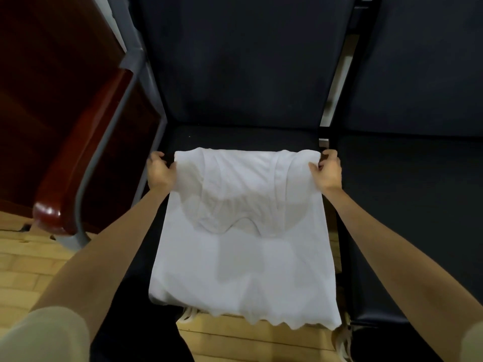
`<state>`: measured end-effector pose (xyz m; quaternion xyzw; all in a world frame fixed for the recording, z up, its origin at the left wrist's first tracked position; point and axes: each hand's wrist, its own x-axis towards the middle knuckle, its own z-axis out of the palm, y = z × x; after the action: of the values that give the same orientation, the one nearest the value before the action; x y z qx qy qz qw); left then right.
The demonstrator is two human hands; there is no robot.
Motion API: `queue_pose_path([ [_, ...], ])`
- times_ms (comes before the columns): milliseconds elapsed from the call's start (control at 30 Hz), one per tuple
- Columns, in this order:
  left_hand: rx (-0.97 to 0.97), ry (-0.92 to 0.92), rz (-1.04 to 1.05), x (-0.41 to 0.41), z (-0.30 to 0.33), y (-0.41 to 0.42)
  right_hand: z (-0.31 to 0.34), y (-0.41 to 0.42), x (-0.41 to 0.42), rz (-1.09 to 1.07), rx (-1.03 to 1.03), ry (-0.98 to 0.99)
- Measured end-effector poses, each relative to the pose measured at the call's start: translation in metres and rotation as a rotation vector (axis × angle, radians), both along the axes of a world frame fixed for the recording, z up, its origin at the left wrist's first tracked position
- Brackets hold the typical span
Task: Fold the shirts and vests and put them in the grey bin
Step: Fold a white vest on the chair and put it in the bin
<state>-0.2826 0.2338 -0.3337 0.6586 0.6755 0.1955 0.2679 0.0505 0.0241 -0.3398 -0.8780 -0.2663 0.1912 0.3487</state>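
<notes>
Pinching the far corners of the white vest (pixel 243 257) with left hand (pixel 160 171) and right hand (pixel 328 171), keeping it taut and flat on the dark chair seat (pixel 235 138) for folding; grey bin out of view.

We see the white vest (pixel 243 231) covering nearly the whole dark seat (pixel 245 137), so only a bare strip of cushion shows beyond its far edge, below the upright backrest (pixel 243 61) that closes off the far side. Our left hand (pixel 160 170) works in a narrow gap between the vest's corner and the grey metal frame (pixel 125 105), with the red-brown wooden armrest (pixel 86 152) just outside it. Our right hand (pixel 328 170) sits at the slit between this seat and the neighbouring dark seat (pixel 407 218), whose cushion lies bare to the right. The near side, over the wooden floor (pixel 31 267), is open apart from our own forearms and legs.
</notes>
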Motion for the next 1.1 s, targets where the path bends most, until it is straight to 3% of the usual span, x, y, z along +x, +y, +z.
queue_pose_path([
  [233,0.008,-0.033,0.018,-0.076,0.019,-0.124,0.014,-0.133,-0.074,0.022,-0.024,0.061],
  [467,-0.237,-0.013,0.171,-0.141,-0.004,-0.221,0.013,-0.252,-0.142,0.092,-0.236,0.219],
  [700,-0.399,0.007,0.344,-0.142,-0.007,-0.244,0.017,-0.264,-0.161,0.129,-0.302,0.282],
  [867,-0.516,-0.28,0.492,-0.138,-0.006,-0.254,0.016,-0.26,-0.161,0.182,-0.405,0.32],
  [967,-0.544,-0.34,0.491,-0.139,-0.003,-0.258,0.011,-0.261,-0.16,0.187,-0.441,0.243],
  [1100,-0.512,-0.256,0.397,-0.143,0.003,-0.26,0.016,-0.264,-0.157,0.199,-0.418,0.173],
])
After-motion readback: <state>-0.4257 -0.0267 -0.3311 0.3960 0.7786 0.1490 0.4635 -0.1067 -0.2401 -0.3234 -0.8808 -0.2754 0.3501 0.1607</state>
